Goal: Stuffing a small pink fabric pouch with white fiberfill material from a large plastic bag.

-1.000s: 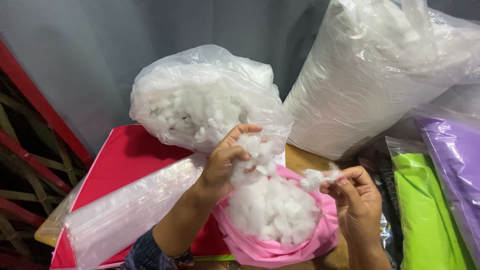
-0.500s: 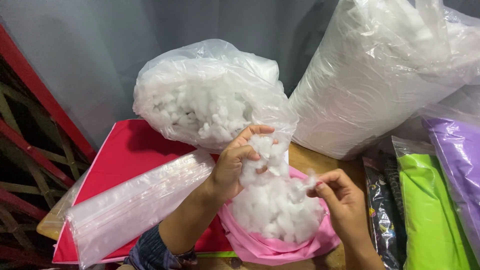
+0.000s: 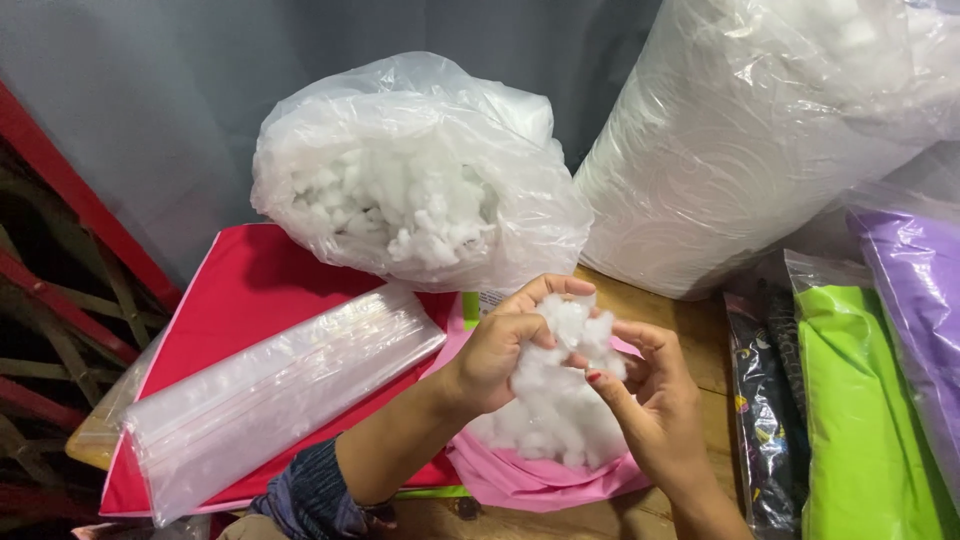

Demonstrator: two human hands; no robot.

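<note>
My left hand (image 3: pixel 500 345) and my right hand (image 3: pixel 650 395) meet over a pink fabric cover (image 3: pixel 540 478) that bulges with white fibre stuffing (image 3: pixel 555 415). Both hands grip the same clump of white stuffing (image 3: pixel 580 330) at the top of the pile, the left from the left side, the right with fingertips pressed in from the right. The pink cover lies open at the table's near edge, partly on a red flat pack (image 3: pixel 250 300).
A clear plastic bag of loose white stuffing (image 3: pixel 410 180) stands behind the hands. A large wrapped white bale (image 3: pixel 740 140) fills the back right. A stack of clear plastic bags (image 3: pixel 270 390) lies at left. Green (image 3: pixel 850 410), purple (image 3: pixel 915 300) and dark patterned packs (image 3: pixel 760 420) lie at right.
My right hand, which held a small tuft apart at the right, has moved left and joined the left hand on the clump. The left hand has lowered slightly toward the pile.
</note>
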